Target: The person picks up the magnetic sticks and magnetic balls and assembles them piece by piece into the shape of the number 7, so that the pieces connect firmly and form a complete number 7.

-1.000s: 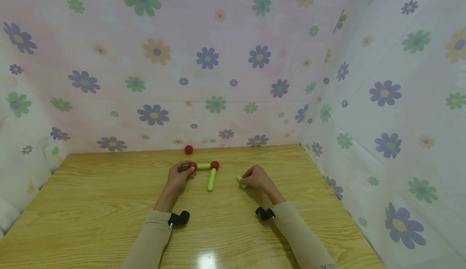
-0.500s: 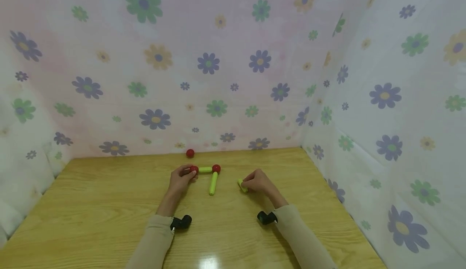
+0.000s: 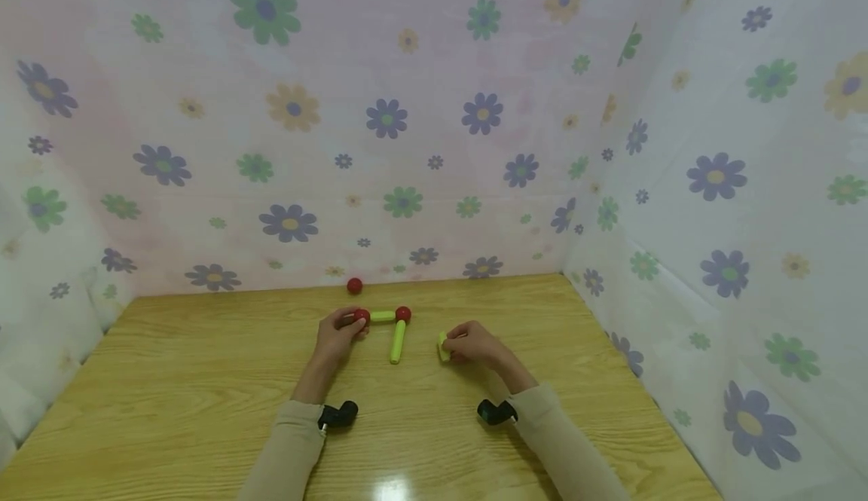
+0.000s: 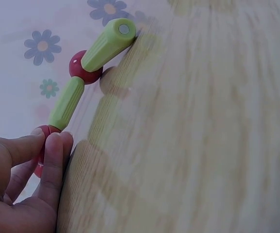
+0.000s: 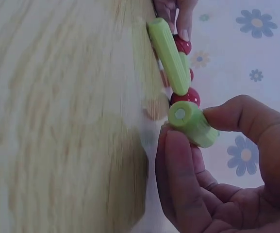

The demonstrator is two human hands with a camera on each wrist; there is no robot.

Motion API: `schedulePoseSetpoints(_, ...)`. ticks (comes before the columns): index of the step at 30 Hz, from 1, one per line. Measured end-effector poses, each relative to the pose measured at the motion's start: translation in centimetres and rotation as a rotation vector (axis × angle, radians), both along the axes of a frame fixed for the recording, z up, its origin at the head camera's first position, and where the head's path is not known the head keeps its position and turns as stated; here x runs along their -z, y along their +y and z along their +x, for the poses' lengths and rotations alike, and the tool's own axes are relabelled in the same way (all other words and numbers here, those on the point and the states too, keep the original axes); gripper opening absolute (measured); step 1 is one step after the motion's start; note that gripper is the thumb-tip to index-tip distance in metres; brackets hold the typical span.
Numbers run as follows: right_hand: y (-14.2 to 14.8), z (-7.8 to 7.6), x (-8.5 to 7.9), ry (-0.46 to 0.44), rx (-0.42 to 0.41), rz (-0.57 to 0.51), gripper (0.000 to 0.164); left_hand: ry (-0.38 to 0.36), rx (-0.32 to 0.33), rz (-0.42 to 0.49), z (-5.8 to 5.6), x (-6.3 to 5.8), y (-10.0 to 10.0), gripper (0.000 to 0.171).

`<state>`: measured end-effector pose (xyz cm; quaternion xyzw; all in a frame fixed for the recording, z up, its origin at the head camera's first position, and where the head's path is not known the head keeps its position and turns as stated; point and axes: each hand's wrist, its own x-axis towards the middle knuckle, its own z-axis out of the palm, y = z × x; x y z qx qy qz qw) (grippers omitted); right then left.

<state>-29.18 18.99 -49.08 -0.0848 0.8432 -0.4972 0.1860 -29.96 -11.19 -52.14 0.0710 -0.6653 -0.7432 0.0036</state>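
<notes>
From afar, I have the left hand [image 3: 336,337] pinching a red ball [image 3: 362,317], likely steadying the joined frame [image 3: 403,313], the right hand [image 3: 475,344] pinching a separate green rod [image 3: 443,346].

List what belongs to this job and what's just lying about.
Belongs to the job:
end red ball, in the left hand
connecting green rod
corner red ball
near green rod at that corner
held green rod, in the right hand

Just lying about:
far red ball, untouched, perhaps a spare
</notes>
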Motion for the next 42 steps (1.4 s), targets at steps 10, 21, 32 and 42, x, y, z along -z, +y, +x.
schedulePoseSetpoints(10,-2.1,0.8,0.7,-0.105,-0.084,-0.105,0.028,-0.003,0.009,-0.009,0.1,-0.1,-0.1,0.042)
schedulePoseSetpoints(21,-4.5,2.1,1.3,-0.231,-0.106,-0.195,0.031,-0.014,0.009,-0.009,0.0,0.1,-0.3,0.042)
schedulePoseSetpoints(32,-5.5,2.5,1.6,-0.255,-0.105,-0.2,0.024,-0.006,0.012,-0.006,0.0,0.1,-0.1,0.043)
schedulePoseSetpoints(42,-6.3,2.6,1.6,-0.257,-0.071,-0.201,0.022,-0.02,0.002,-0.007,0.1,-0.1,-0.1,0.043)
